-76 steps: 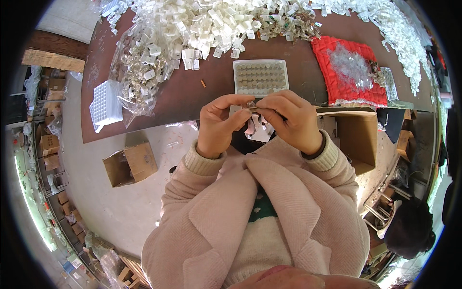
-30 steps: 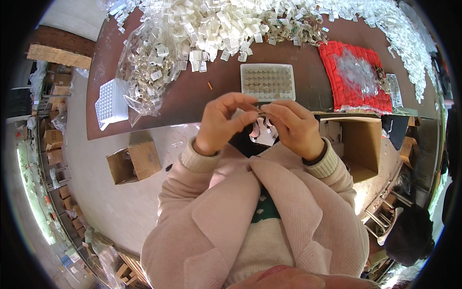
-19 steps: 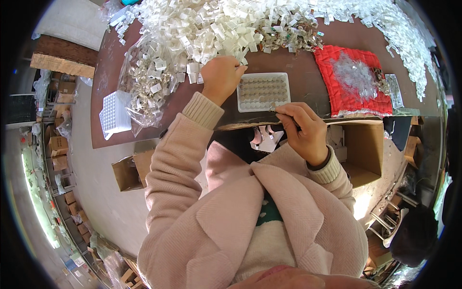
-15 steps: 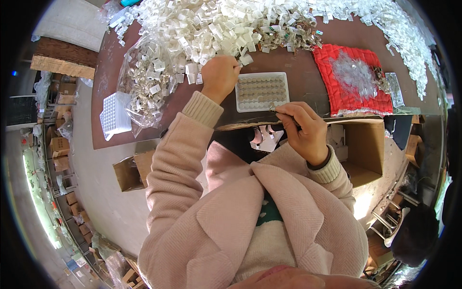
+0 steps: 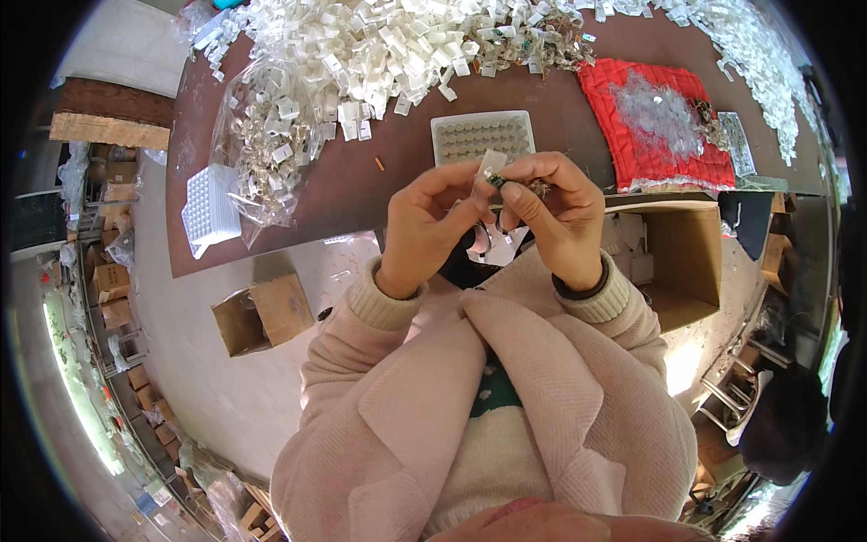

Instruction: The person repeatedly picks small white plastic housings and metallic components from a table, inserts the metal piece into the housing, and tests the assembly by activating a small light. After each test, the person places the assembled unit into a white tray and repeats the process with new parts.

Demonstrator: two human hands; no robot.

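My left hand (image 5: 429, 226) and my right hand (image 5: 562, 217) meet above the table's near edge. Between the left thumb and fingers is a small white plastic piece (image 5: 490, 163), flat and rectangular, tilted upward. The right fingertips pinch a tiny dark-green and brownish piece (image 5: 495, 179) against it; its exact kind is too small to tell. Brownish thin bits (image 5: 540, 187) show at the right fingers. Just beyond the hands lies a white tray (image 5: 437, 135) with rows of round greyish pieces, its near part hidden by my fingers.
A large heap of white plastic pieces (image 5: 388, 54) covers the far table. At left are a clear bag (image 5: 262, 135) of small parts and stacked white dimpled trays (image 5: 209, 212). A red quilted cloth (image 5: 601, 108) lies right. Below stand open cardboard boxes (image 5: 691, 262).
My left hand has come back from the heap toward my right hand, with a white plastic piece in it. The right hand has risen slightly and turned to meet it.
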